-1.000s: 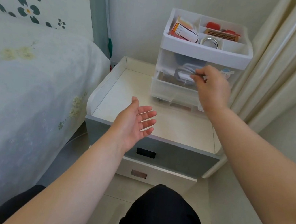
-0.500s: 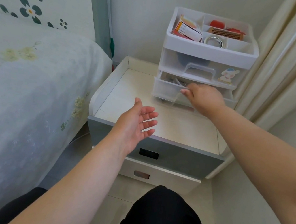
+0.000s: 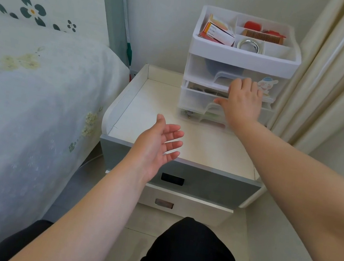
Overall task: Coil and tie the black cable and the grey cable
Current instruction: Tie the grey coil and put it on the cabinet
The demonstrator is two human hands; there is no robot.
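A white nightstand tabletop (image 3: pixel 197 147) with a raised rim stands beside the bed (image 3: pixel 26 97); a clear plastic drawer organizer (image 3: pixel 200 72) sits at its back right.

Bright, soft daylight | faint shadows | right hand (image 3: pixel 243 103) motion-blurred (organizer too) | wide-angle bending at edges

One view only: a wide-angle head cam worn by a seated person, looking fwd and down at a bedside cabinet (image 3: pixel 185 152) close in front, within arm's reach. Bed (image 3: pixel 26 97) lies left of the cabinet, curtain (image 3: pixel 342 77) right of it, wall behind it. Person's knees show below it, at the bottom edge. Edges bend w/ lens distortion.
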